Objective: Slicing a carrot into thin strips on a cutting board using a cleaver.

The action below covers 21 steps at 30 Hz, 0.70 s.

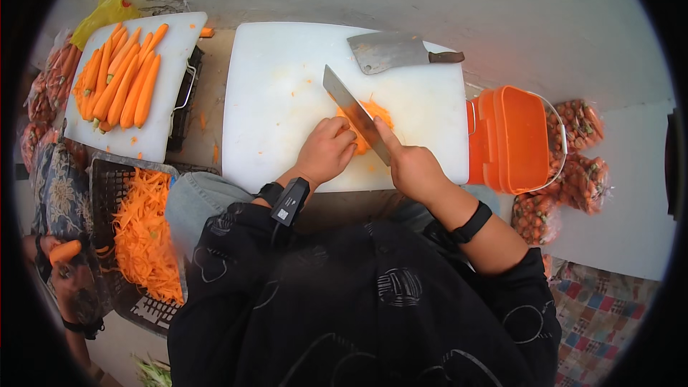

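Note:
My right hand grips a broad-bladed kitchen knife, its index finger laid along the blade, its handle hidden in the palm. The blade stands over cut carrot on a large white cutting board. Just left of the blade, my left hand has its fingers curled down onto the carrot, which they partly hide. A cleaver with a dark wooden handle lies near the board's back right edge. Small orange bits are scattered on the board.
Peeled carrots lie on a second board at left. Below it a black plastic crate holds carrot shreds. An orange bucket stands right of my board, beside bagged carrots. At far left another person's hand holds a carrot.

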### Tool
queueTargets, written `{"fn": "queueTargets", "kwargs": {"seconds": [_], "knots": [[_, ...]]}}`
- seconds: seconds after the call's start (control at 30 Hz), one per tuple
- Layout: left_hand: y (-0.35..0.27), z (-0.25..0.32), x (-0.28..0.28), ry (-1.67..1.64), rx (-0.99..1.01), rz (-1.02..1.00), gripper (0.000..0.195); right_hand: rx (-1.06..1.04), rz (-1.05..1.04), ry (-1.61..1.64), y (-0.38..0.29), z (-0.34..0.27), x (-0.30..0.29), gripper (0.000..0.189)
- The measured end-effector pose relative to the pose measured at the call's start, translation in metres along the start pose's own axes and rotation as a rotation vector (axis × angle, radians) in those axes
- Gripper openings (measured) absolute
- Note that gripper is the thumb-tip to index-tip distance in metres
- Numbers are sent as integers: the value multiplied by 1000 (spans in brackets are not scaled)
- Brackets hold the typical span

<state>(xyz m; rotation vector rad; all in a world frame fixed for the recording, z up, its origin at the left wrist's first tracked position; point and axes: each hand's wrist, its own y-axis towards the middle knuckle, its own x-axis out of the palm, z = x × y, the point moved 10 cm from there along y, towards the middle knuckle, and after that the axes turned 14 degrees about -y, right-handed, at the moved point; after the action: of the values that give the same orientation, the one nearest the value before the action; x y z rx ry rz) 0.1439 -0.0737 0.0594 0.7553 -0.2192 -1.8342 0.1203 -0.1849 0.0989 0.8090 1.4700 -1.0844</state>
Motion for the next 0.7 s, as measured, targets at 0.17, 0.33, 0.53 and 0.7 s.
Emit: {"fn": "queueTargets", "kwargs": {"seconds": [0.17,0.33,0.53,0.7], "knots": [[2,3,-1,8,18,-3,20,-17,23,50,-25,4,6,82],[0,7,-1,36,34,-32,26,-16,21,34,-22,-1,11,80],[-2,10,3,24,21,-95,33,-12,35,22,-15,-6,12,81],[-2,12,7,66,40,-83,33,-13,0,-38,-14,-11,18,83]]}}
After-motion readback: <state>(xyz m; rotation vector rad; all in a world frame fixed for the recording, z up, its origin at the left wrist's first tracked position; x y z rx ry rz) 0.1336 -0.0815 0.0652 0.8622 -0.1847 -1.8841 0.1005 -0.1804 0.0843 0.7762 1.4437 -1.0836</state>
